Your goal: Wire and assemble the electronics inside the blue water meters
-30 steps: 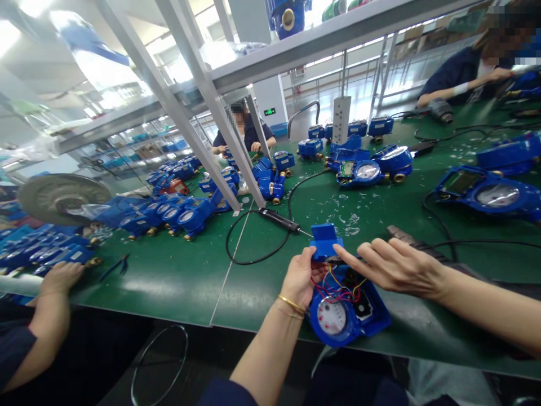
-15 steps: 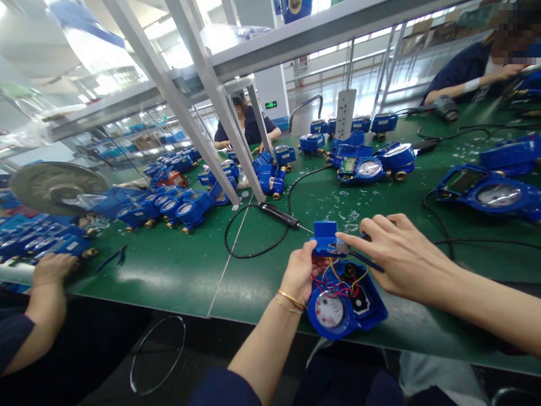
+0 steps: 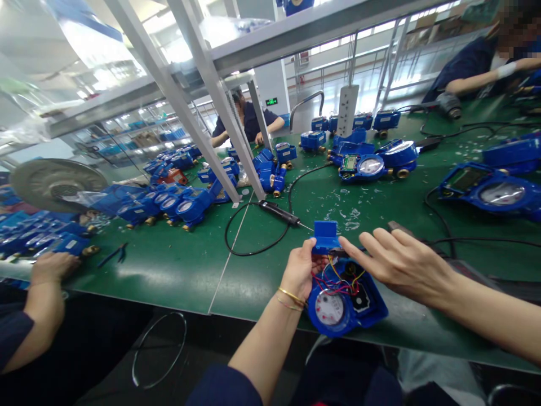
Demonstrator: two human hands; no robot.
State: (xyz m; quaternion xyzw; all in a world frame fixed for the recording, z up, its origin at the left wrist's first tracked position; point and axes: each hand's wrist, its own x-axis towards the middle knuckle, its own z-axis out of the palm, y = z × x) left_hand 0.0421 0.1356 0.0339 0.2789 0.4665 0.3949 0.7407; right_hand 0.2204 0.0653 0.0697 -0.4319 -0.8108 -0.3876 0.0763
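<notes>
Head view shows pliers point(image 3: 122, 252) at left on the tabletop point(image 3: 169, 270), then the left hand point(image 3: 299, 272) pinching a blue cover point(image 3: 325, 230) just beyond an open meter point(image 3: 349, 316) at the near edge. Farther right, the right hand point(image 3: 397, 262) has its forefinger at the cover; whether it grasps anything, I cannot tell.

Bright windows point(image 3: 329, 47) and glossy floor point(image 3: 327, 91) beyond a grey metal rack point(image 3: 270, 49), lit green sign point(image 3: 271, 101) on a pale column point(image 3: 270, 84)
</notes>
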